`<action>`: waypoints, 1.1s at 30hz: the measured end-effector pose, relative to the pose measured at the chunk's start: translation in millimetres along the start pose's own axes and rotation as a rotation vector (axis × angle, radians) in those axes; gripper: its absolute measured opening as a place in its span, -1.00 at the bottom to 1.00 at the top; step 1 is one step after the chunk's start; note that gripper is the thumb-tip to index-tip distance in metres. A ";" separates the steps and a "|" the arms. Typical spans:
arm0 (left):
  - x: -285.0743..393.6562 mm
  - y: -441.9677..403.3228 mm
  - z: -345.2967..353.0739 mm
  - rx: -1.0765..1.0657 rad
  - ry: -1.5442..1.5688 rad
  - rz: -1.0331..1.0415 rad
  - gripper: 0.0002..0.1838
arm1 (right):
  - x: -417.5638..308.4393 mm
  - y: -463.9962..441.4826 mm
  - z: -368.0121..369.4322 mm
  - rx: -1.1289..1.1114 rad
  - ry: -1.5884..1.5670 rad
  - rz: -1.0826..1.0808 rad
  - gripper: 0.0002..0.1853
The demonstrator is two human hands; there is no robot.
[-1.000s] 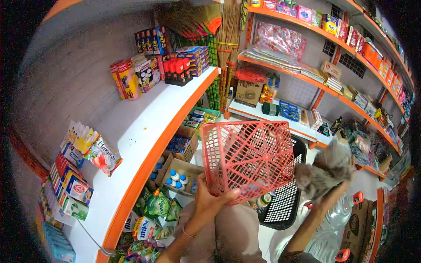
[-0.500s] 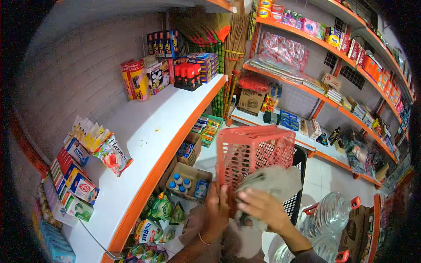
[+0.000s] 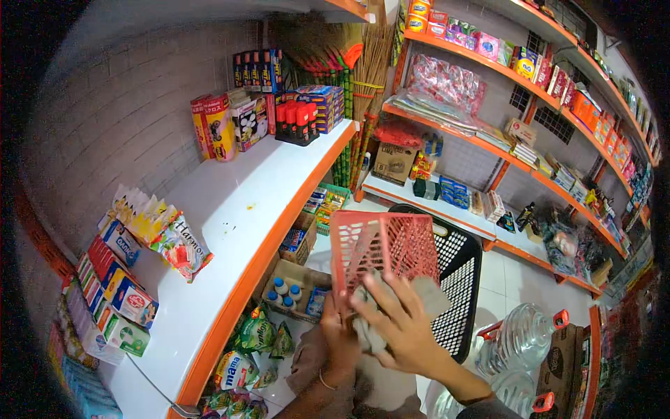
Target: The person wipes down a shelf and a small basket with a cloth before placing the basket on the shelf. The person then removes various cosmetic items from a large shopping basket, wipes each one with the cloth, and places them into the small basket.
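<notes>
A red plastic basket (image 3: 412, 241) with lattice sides is held tilted in front of me. My left hand (image 3: 338, 339) is closed around its near left edge; part of the fingers is hidden. My right hand (image 3: 408, 328) presses a grey-beige cloth (image 3: 429, 297) against the basket's near side, its fingers bent over the fabric and slightly blurred. Behind and below the red basket, on the floor, stands a black perforated basket (image 3: 457, 286).
On my left runs a white shelf (image 3: 230, 209) with an orange edge, bearing boxes and packets. Beneath it are a carton (image 3: 269, 272) with blue-capped bottles and green packets (image 3: 255, 332). Large clear water bottles (image 3: 516, 335) stand at right. Stocked shelves (image 3: 481, 133) line the back.
The red basket has moved slightly left and tilted, showing more of the black basket. My right hand has shifted up and left with the cloth across the basket's near side.
</notes>
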State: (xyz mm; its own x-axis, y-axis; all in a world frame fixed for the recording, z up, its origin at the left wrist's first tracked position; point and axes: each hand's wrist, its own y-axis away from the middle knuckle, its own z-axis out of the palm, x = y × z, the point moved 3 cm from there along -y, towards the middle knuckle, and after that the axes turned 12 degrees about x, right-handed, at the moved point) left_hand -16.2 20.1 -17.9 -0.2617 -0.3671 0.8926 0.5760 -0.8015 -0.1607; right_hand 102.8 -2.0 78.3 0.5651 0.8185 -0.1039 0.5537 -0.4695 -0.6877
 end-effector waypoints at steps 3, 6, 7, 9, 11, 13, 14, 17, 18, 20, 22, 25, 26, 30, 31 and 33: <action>19.2 1.1 1.2 0.017 0.012 -0.063 -0.58 | 17.8 29.2 -4.4 0.048 -0.213 -0.060 -0.24; 31.9 0.9 1.8 -0.011 -0.150 -0.025 -0.66 | 57.7 41.9 -11.6 0.203 -0.354 0.080 -0.42; 28.1 0.9 -0.8 -0.029 -0.125 -0.088 -0.67 | 70.0 42.8 -13.9 0.232 -0.284 0.151 -0.47; 23.1 2.0 -1.6 -0.054 -0.063 -0.172 -0.70 | 93.0 46.4 -12.5 0.340 -0.256 0.290 -0.53; 19.9 3.7 -0.7 -0.063 0.012 -0.215 -0.73 | 116.1 51.9 -5.0 0.499 -0.340 0.426 -0.58; 7.9 5.1 -2.6 -0.043 -0.006 -0.179 -0.74 | 131.1 54.7 5.2 0.648 -0.302 0.584 -0.67; 4.8 5.0 -2.6 -0.033 -0.016 -0.159 -0.75 | 134.2 57.6 10.1 0.690 -0.282 0.658 -0.66; 18.5 7.0 5.0 0.047 0.097 -0.287 -0.66 | 76.3 38.5 2.9 0.562 -0.203 0.513 -0.74; 14.0 2.6 3.4 0.068 0.111 -0.253 -0.65 | 56.4 35.2 1.4 0.591 -0.252 0.404 -0.78; 0.3 -8.6 -3.6 0.113 0.140 -0.191 -0.64 | 22.9 36.5 -12.6 0.371 -0.270 0.290 -0.54; 9.9 -10.9 -15.9 -0.006 -0.010 -0.186 -0.61 | 7.4 55.5 -12.8 0.207 -0.273 0.137 -0.56; 3.8 -12.9 -21.2 0.019 0.102 -0.200 -0.58 | 24.0 67.6 -23.0 0.165 -0.458 0.267 -0.58; 8.3 -12.0 -17.9 0.076 0.132 -0.194 -0.57 | 37.5 74.4 -26.5 0.265 -0.349 0.354 -0.60; 7.9 -20.1 -22.1 0.157 0.152 0.071 -0.59 | 94.6 126.3 -33.7 0.789 -0.291 1.027 -0.66; 11.0 -21.5 -22.3 0.156 0.141 0.169 -0.58 | 106.8 142.5 -36.6 0.904 -0.311 1.010 -0.66; 20.2 -23.0 -23.5 0.083 0.059 0.327 -0.50 | 112.6 138.7 -53.0 1.130 -0.341 0.951 -0.63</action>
State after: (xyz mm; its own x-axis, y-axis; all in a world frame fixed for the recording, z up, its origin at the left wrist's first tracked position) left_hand -53.0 20.0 -6.1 -0.0957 -0.6267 0.7733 0.6973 -0.5967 -0.3972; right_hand 275.6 7.5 9.3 0.1788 0.4757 -0.8613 -0.7607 -0.4884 -0.4277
